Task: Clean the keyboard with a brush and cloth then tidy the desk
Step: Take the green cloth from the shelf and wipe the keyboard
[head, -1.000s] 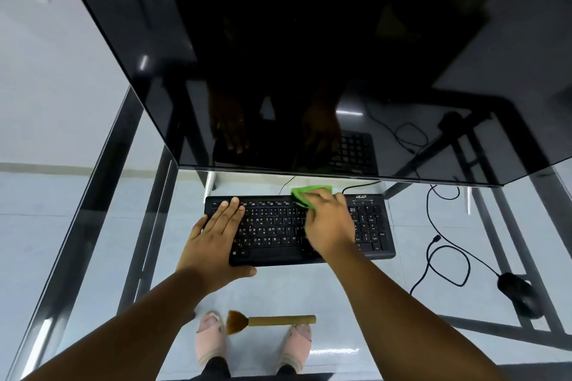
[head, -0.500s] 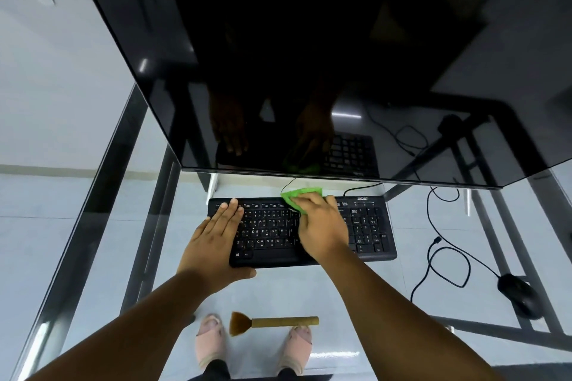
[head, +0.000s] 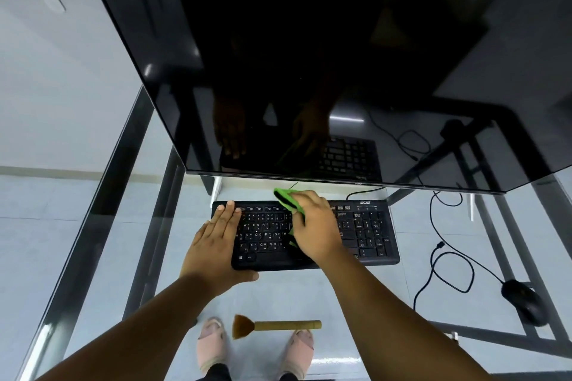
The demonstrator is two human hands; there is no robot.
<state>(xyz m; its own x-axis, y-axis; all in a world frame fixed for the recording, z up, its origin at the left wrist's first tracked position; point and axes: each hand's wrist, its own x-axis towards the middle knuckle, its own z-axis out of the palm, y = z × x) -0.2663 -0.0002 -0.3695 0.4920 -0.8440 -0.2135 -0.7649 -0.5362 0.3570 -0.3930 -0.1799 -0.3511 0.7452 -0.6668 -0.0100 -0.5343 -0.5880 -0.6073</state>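
Wiping stage of keyboard cleaning on a glass desk.

The right hand (head: 315, 227) grips a crumpled green cloth (head: 286, 198) and presses it on the middle of the black keyboard (head: 365, 232), which lies on the glass desk (head: 340, 294) just below the dark, glossy monitor (head: 309, 71). The left hand (head: 216, 244) lies flat, fingers straight, on the keyboard's left end, thumb at its near edge. The brush (head: 275, 325), with a cylindrical wooden handle and fanned brown bristles, rests unused near the desk's front edge, which suggests brushing is done. Wiping appears under way; tidying remains. A corded black mouse (head: 523, 300) sits well apart to the right.
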